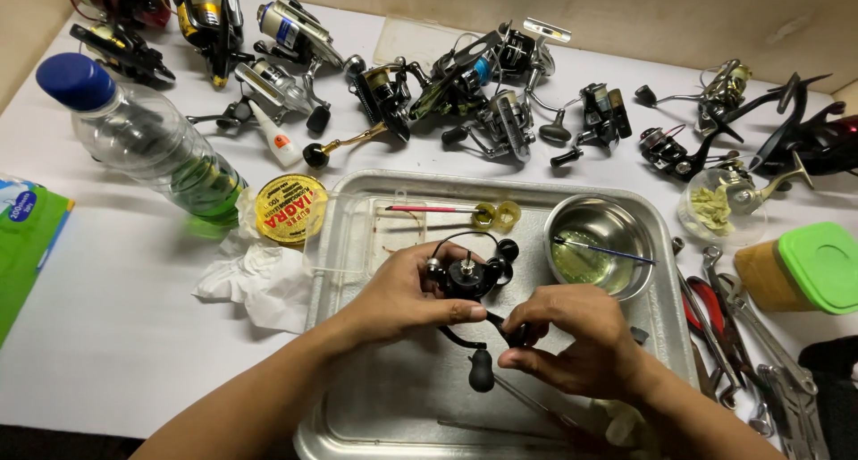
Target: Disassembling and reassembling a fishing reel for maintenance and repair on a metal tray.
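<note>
My left hand (pixel 398 295) grips a black fishing reel (pixel 471 277) by its body, held over a metal tray (pixel 357 397). The fingers of my right hand (pixel 572 339) pinch the reel's black crank arm, whose oval knob (pixel 481 371) hangs below. In the tray lie a small steel bowl (pixel 601 244) of greenish liquid with a thin brush across it, a red-handled brush (pixel 429 210) and two yellowish rings (pixel 497 215).
Several fishing reels (pixel 465 84) lie along the far side of the white table. A clear bottle (pixel 143 138) with a blue cap, a yellow round tin (pixel 290 208) and crumpled tissue (pixel 259 277) sit left. Pliers and wrenches (pixel 733 326) and a green-lidded container (pixel 804 268) are right.
</note>
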